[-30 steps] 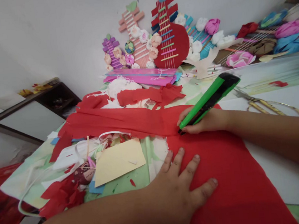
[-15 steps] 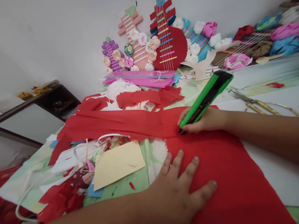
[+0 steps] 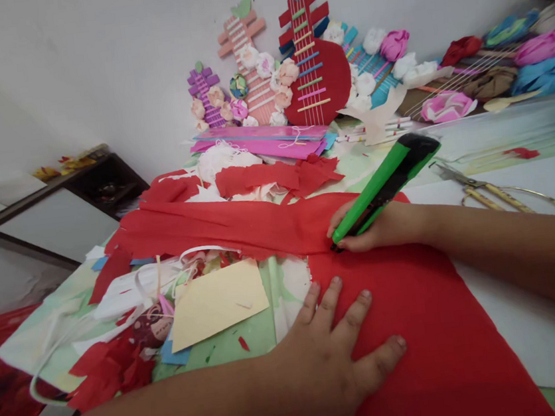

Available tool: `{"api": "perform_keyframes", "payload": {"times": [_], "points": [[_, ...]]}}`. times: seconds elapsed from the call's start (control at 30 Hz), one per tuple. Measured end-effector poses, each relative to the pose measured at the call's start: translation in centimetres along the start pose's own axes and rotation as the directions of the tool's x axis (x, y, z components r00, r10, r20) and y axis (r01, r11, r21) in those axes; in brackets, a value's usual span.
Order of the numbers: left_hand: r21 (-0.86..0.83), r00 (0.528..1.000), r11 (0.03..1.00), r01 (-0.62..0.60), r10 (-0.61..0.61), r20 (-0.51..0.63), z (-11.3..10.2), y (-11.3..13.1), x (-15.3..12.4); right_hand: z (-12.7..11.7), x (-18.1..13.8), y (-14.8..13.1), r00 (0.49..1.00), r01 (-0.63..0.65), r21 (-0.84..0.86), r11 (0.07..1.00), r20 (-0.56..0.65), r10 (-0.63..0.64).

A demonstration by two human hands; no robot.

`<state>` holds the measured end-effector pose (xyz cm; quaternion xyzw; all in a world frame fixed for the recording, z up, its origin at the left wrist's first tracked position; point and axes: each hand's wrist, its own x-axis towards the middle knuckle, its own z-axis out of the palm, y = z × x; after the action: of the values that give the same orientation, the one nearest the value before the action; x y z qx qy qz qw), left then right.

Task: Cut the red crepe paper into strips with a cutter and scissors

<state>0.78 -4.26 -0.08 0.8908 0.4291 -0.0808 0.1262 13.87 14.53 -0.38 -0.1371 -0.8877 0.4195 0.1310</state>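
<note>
A wide red sheet [image 3: 439, 350], cloth or crepe paper, covers the near right of the table and runs on as a strip to the left. Pressed flat on its left part, with fingers spread, is my left hand [image 3: 333, 348]. My right hand [image 3: 373, 230] grips a green and black utility knife [image 3: 385, 186], tilted with its tip down at the red sheet. The blade itself is too small to make out. Gold-handled scissors [image 3: 480, 188] lie beyond my right forearm, on white paper [image 3: 521, 327].
A cream card [image 3: 218, 305] lies left of my hands, beside red scraps [image 3: 110, 370] and a white cord [image 3: 40, 388]. Along the wall stand craft instruments, including a red one [image 3: 328, 85], with paper flowers [image 3: 287, 72]. A dark-edged cabinet [image 3: 58, 219] stands at far left.
The view has shifted slightly. My left hand stays flat on the red sheet, and my right hand keeps its grip on the utility knife at nearly the same spot.
</note>
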Motion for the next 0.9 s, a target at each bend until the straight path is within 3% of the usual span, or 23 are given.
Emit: {"api": "perform_keyframes", "payload": {"times": [0.3,0.47,0.73,0.9], "points": [[-0.005,1.000,1.000,0.000,0.000,-0.010,0.27,-0.16,0.16,-0.27,-0.46,0.39,0.992,-0.063,0.060,0.996,-0.110,0.069],[-0.007,1.000,1.000,-0.007,0.007,-0.017,0.32,-0.14,0.09,-0.35,-0.49,0.06,0.993,-0.076,0.037,0.996,-0.088,0.080],[0.005,0.998,0.998,-0.056,0.056,-0.007,0.76,-0.49,0.13,-0.20,-0.24,0.00,1.000,0.011,-0.032,0.999,0.016,-0.011],[0.037,1.000,0.999,-0.005,0.006,-0.027,0.77,-0.28,0.01,-0.14,-0.42,-0.04,0.999,-0.003,0.007,1.000,-0.037,0.003]]}}
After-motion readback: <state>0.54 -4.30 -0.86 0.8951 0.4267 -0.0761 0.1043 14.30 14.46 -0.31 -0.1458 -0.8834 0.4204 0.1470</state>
